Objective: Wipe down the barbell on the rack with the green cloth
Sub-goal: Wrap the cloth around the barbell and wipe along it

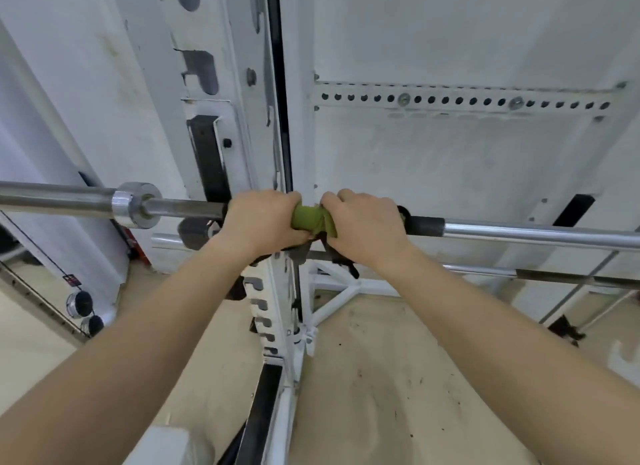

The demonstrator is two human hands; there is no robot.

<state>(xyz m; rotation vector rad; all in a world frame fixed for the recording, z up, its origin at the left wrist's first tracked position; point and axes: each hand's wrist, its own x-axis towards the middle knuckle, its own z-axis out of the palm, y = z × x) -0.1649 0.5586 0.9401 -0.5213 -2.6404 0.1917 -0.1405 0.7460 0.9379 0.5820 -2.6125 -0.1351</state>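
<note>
Your left hand and right hand both grip the green cloth, which is wrapped around the barbell between them.

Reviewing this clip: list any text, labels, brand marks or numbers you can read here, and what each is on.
No text can be read.
Small red and black tag low on the left: any print is too blurred to read.
Barbell, green cloth and white rack upright: no markings visible.

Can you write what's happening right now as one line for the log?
step: wiping | left hand: gripping green cloth | right hand: gripping cloth | cloth: wrapped around barbell | barbell: on rack
</note>
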